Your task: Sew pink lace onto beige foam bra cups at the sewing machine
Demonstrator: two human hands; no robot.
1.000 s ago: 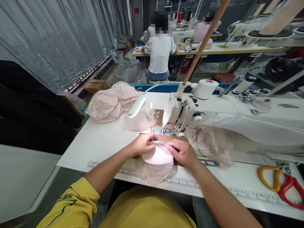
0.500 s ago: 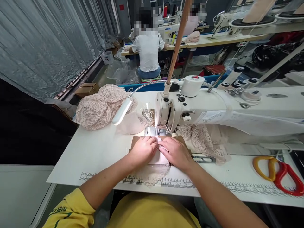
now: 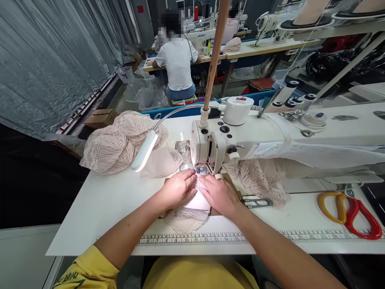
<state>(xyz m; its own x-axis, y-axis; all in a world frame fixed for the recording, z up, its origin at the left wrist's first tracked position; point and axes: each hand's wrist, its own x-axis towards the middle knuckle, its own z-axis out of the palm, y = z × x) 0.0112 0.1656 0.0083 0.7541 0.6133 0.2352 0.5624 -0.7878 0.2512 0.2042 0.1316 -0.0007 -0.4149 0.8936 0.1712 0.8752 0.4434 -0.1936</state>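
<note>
My left hand and my right hand lie flat, fingers stretched out, pressing a small pale pink fabric piece with lace onto the white table. The fingertips of both hands reach the needle area under the head of the white sewing machine. The front edge of the lace piece hangs toward the printed ruler along the table's near edge.
A heap of beige lace lies at the back left, more lace right of the needle. A gooseneck lamp hangs over the work. Scissors with yellow and red handles lie at the right. Other people sit at machines behind.
Both hands slid the fabric piece forward from the table's near part up to the needle. They went from pinching it to lying flat on it.
</note>
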